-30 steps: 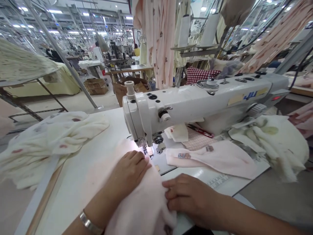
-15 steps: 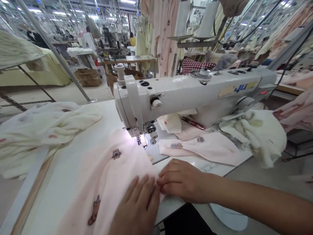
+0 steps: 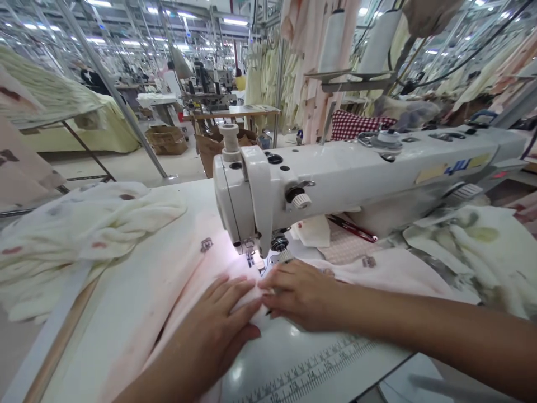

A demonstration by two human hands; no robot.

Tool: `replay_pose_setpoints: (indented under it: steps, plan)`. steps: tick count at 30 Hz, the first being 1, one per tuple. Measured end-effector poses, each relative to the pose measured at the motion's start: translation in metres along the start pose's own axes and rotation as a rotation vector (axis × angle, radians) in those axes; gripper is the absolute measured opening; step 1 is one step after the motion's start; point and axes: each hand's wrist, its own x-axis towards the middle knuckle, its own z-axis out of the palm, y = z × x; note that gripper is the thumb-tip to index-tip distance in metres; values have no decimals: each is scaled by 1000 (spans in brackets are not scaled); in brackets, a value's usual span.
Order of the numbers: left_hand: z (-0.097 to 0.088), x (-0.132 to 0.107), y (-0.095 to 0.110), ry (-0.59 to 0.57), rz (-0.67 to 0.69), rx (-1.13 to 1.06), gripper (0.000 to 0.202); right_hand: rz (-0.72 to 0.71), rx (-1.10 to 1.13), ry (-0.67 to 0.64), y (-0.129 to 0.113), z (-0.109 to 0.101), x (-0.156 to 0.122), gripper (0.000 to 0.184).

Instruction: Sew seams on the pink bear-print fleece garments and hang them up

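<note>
Left hand [image 3: 222, 322]: flat on pink cloth [image 3: 195, 282]
Right hand [image 3: 306, 294]: at the cloth's edge
Sewing machine [image 3: 335, 173]: just beyond both hands
Worktop [image 3: 268, 352]: ruler-marked

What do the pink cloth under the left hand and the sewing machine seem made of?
Pink cloth: soft, matte textile, perhaps fleece, judging by its soft, shineless folds; exact fibre unclear. Sewing machine: probably painted metal, glossy white, showing bright highlights along its arm.

We see a bright room with long white ceiling lights [image 3: 235, 22]. A pinkish-white glow shines near the needle [image 3: 250, 259] of the sewing machine [image 3: 335, 168]. We spot shiny patches on the white table [image 3: 255, 364]. The cream cloth [image 3: 490, 238] looks smeary, and things stretch near the edges.
</note>
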Motion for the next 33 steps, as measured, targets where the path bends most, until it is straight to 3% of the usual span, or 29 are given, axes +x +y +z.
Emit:
replay_pose_setpoints:
  steps: [9,15,18,21,23,24,26,28,31,33]
  plan:
    - [1,21,-56,2,-46,-85,24,181,-70,-3,11,7,20,23]
    - [0,29,-69,16,-102,-110,23,189,-52,-28,11,5,20,24]
    - [0,17,-39,39,-180,-31,24,128,-12,-29,-3,-7,16,23]
    - [9,-18,29,85,-262,152,29,60,80,26,-30,-18,1,24]
    - [17,-42,77,176,-142,246,35,30,155,52,-50,-19,-13,25]
    - [18,-50,95,205,-154,253,30,18,194,48,-58,-17,-20,25]
    - [13,-50,108,185,-224,198,17,16,251,14,-72,-12,-31,24]
    - [1,-33,87,80,-394,131,20,45,271,-6,-81,-6,-38,23]
    - [-19,0,25,125,-517,187,20,70,272,-27,-86,-2,-46,21]
    - [-26,10,0,167,-490,206,18,48,304,-37,-85,-7,-50,20]
